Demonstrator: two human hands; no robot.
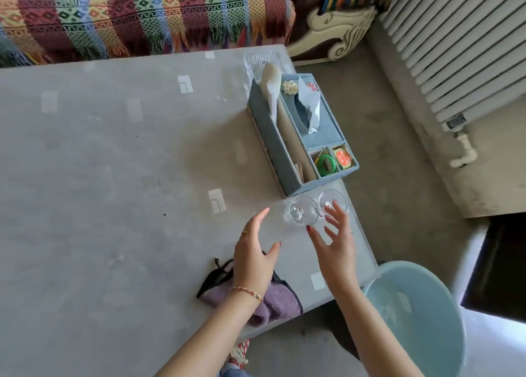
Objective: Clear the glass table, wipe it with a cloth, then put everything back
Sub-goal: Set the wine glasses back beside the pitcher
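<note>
Hovering: left hand (254,251), right hand (336,245), fingers spread, empty | 2 glasses (303,212) between fingertips, untouched | cloth (273,300) under left wrist

Glasses (303,213) before organizer (287,149) — cloth (280,302) nearer.

Striped woven sofa throw (136,15), white radiator (455,49), pale blue plastic bin (421,317), grey floor (378,137)

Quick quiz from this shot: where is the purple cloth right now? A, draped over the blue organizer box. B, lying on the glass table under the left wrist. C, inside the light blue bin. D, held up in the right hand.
B: the purple cloth lies crumpled on the glass table, near its front edge beneath the left hand, which is not holding it.
</note>
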